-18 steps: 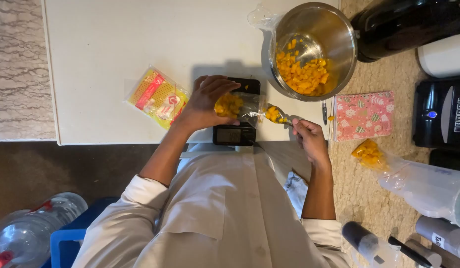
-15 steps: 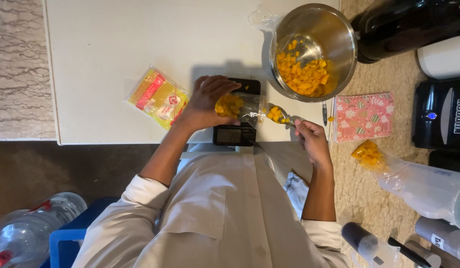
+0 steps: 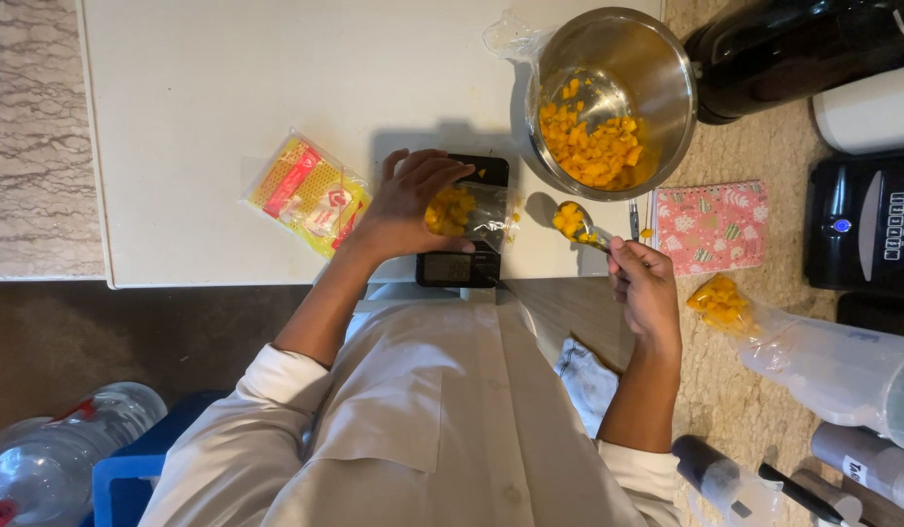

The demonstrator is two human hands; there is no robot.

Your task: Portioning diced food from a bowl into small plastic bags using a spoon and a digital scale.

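My left hand (image 3: pixel 408 200) grips small clear bag (image 3: pixel 471 207) of orange fruit cubes, fingers closed round it, over black scale (image 3: pixel 459 265) on white table (image 3: pixel 227 88). My right hand (image 3: pixel 645 283) pinches spoon (image 3: pixel 579 222) loaded with cubes, between bag and steel bowl (image 3: pixel 608 98). Yellow packet (image 3: pixel 305 190) lies left.

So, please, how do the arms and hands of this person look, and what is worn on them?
Both hands, left hand and right hand, are bare: no gloves, and I can see no rings or watch. The forearms are uncovered. White sleeves are rolled up to about the elbows, and they belong to a white buttoned garment.
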